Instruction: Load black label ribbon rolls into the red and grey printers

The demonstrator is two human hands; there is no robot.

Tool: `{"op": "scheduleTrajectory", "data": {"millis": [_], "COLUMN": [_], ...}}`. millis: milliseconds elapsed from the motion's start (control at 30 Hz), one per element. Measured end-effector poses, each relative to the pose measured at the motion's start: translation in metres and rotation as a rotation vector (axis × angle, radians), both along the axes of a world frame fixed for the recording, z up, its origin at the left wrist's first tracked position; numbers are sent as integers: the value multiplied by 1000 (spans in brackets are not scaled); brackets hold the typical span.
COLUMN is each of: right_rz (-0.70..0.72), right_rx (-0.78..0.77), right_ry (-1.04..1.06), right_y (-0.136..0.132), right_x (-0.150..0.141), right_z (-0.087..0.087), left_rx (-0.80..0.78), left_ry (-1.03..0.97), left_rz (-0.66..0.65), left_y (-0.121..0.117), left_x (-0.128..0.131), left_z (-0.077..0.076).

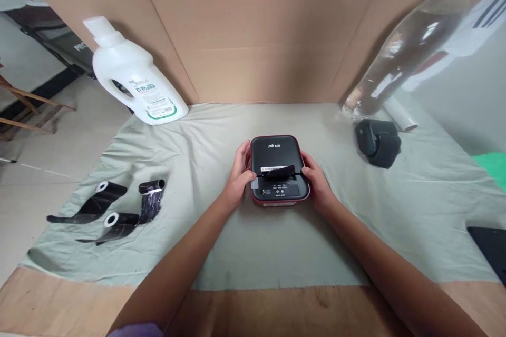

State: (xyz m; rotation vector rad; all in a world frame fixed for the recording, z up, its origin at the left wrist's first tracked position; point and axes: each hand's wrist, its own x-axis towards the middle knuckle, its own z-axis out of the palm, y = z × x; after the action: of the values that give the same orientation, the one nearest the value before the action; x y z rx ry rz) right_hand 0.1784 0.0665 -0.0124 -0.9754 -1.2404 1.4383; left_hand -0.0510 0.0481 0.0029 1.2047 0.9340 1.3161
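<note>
A small black label printer (275, 157) with red sides sits in the middle of the cloth. A dark strip of film or ribbon (279, 171) sticks up from the slot across its top. Gripping the printer's left side is my left hand (238, 176), its thumb at the lid's edge. On the opposite side my right hand (317, 181) is wrapped round the printer, thumb near the slot. The fingers beneath both sides are partly hidden. Off to the left lie three rolls of black ribbon, among them a white-cored roll (122, 220) and a shiny unwound one (152, 197).
A white detergent bottle (134, 81) stands at the back left before a cardboard wall (253, 31). At the back right are a large clear bottle (411, 47), a white tube (400, 114) and a black device (378, 142). A dark flat object (490, 247) lies at the right edge.
</note>
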Motion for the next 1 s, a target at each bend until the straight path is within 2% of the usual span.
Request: {"op": "scheduleTrajectory", "data": {"millis": [333, 667, 833, 1000], "right_rz": [-41, -39, -97, -91], "right_rx": [32, 15, 45, 133], "right_ry": [-63, -76, -147, -258], "right_y": [4, 4, 6, -13], "right_x": [1, 2, 0, 6], "right_z": [-1, 2, 8, 4], "left_rx": [40, -19, -56, -142], "left_ry": [-76, -78, -100, -79], "left_rz": [-24, 31, 27, 124], "left_y": [-2, -1, 2, -11], "left_x": [5, 11, 8, 17], "left_z": [3, 11, 17, 25]}}
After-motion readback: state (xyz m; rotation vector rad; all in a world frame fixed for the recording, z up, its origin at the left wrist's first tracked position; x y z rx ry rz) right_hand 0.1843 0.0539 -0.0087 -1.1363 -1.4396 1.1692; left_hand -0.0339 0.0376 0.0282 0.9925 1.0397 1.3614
